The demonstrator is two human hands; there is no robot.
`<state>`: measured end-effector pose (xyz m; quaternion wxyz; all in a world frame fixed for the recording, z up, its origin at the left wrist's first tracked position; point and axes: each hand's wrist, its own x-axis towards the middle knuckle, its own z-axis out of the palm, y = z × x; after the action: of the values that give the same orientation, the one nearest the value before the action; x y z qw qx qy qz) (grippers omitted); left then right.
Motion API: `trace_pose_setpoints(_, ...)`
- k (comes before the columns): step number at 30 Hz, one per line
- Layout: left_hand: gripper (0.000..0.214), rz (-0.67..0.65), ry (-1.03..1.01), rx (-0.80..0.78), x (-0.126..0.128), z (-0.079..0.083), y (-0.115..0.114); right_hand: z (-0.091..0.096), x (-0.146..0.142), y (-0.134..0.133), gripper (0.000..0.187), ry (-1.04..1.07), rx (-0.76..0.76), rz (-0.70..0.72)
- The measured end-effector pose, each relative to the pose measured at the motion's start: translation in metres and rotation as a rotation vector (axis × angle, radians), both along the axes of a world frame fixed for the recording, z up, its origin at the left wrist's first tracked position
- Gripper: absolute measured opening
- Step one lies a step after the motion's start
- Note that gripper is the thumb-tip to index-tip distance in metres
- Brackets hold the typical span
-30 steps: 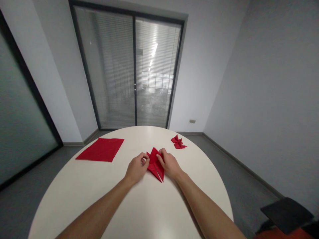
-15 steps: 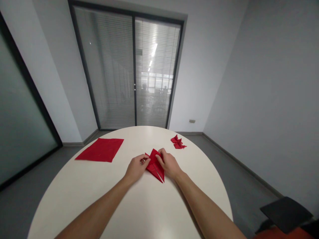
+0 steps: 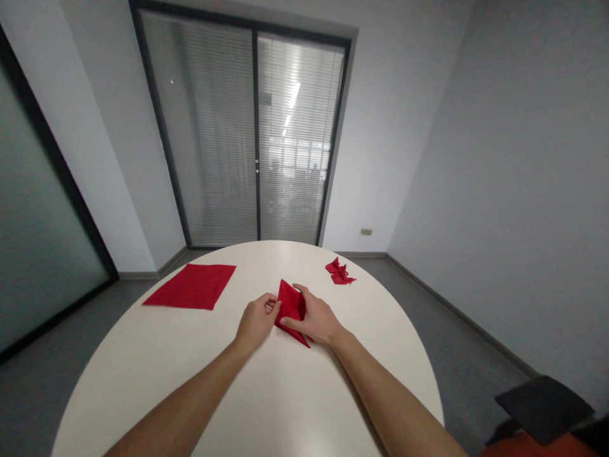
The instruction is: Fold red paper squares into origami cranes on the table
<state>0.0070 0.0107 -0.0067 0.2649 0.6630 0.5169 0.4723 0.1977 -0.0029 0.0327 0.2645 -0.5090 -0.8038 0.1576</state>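
A partly folded piece of red paper (image 3: pixel 290 303) lies near the middle of the round white table, one corner pointing away from me and narrow tips toward me. At its left edge my left hand (image 3: pixel 257 320) pinches the paper between thumb and fingertips. My right hand (image 3: pixel 320 317) grips it from the right. The right thumb lies across the lower part of the paper, while the fingers curl at the upper right side. An upper flap looks raised between the hands, and the right hand covers part of the paper.
A flat red sheet (image 3: pixel 193 287) rests at the table's left. Small folded red paper figures (image 3: pixel 340 271) sit at the back right of the white table (image 3: pixel 266 406). A black chair part (image 3: pixel 545 406) shows at the lower right, beyond the table edge.
The paper's far corner has shifted left and a flap has opened up. My right thumb has moved down and left across the paper. My left hand has moved slightly left.
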Motion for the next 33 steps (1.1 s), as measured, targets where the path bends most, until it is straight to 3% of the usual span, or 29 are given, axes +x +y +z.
trace_pose_setpoints(7,0.015,0.041,-0.022,-0.008,-0.002,-0.001,0.002,-0.008,0.003,0.004,0.102,0.046,-0.043,0.027)
trace_pose_setpoints(15,0.028,0.008,-0.016,-0.015,-0.001,0.000,-0.001,-0.014,0.004,0.008,0.097,0.012,-0.027,0.036)
trace_pose_setpoints(22,0.031,0.020,0.027,-0.027,-0.002,0.000,-0.001,-0.015,0.000,0.009,0.074,-0.007,0.006,-0.002)
trace_pose_setpoints(28,0.021,0.041,0.073,-0.036,0.000,0.002,-0.002,-0.013,-0.002,0.012,0.019,-0.016,0.032,-0.106)
trace_pose_setpoints(33,0.012,0.016,0.125,-0.042,0.002,0.005,-0.006,-0.012,0.001,0.015,0.011,-0.039,0.021,-0.176)
